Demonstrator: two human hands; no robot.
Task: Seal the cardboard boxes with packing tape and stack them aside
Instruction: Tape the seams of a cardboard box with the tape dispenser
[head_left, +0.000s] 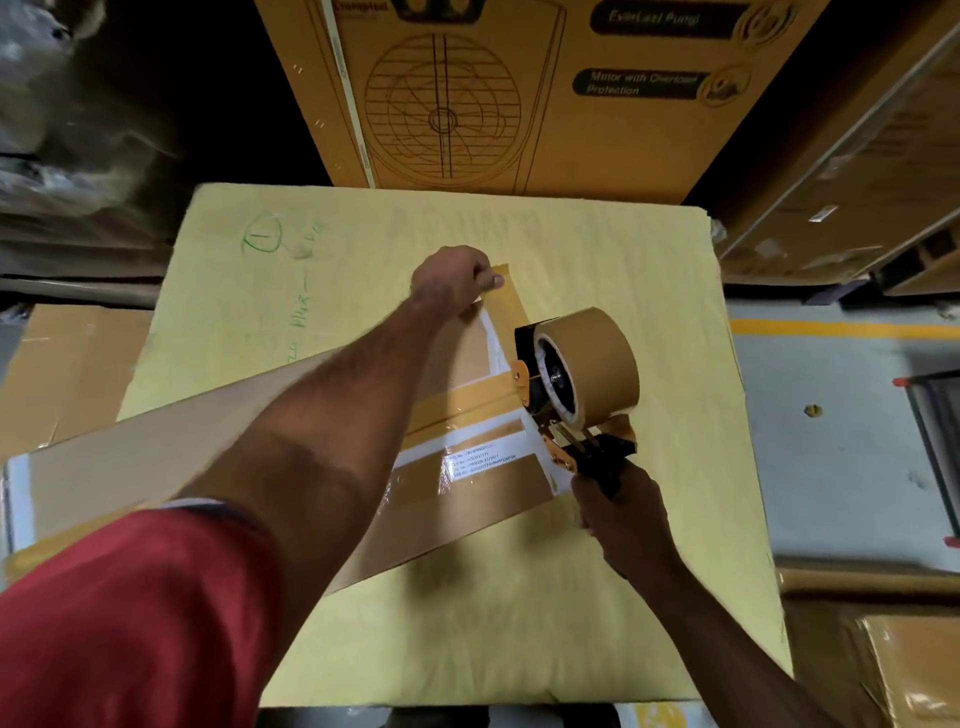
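My left hand (457, 280) is closed at the far end of the flat cardboard box (218, 447), fingers pinching the free end of the brown tape strip (511, 296) down against its far corner. My right hand (621, 512) is wrapped tight around the black handle of the tape dispenser (576, 369) — its brown roll stands upright just right of the box, at the box's right edge. The box lies slantwise on the yellow-covered counter (623, 260), a white label (478, 460) showing under glossy tape near the dispenser. A big printed fan carton (519, 93) stands at the counter's far edge.
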